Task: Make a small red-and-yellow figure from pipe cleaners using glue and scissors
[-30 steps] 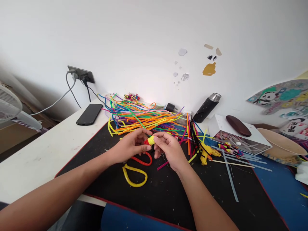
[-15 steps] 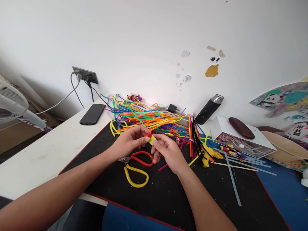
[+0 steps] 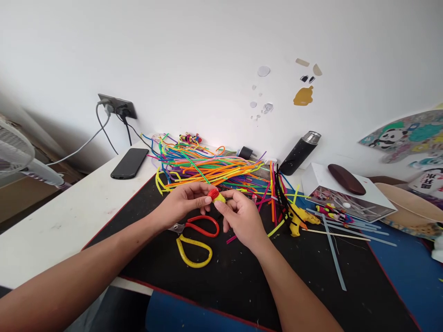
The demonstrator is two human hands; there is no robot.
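Note:
Between both hands is a small piece, red on its left end and yellow on its right, seemingly wound from pipe cleaner. My left hand pinches the red end between thumb and fingers. The yellow end is gripped by my right hand, its thumb pressed against the fingers. Just below them, scissors with one red and one yellow handle lie on the black mat; their blades are partly behind my left wrist. Beyond the hands spreads a heap of multicoloured pipe cleaners.
A yellow glue gun lies right of my hands, near pale sticks and a small colourful figure. Further back are a black flask and a box under a brown case. A phone lies left.
The red and yellow piece has turned slightly in my fingers, showing more red. Both hands keep hold of it. The whole view has shifted a little.

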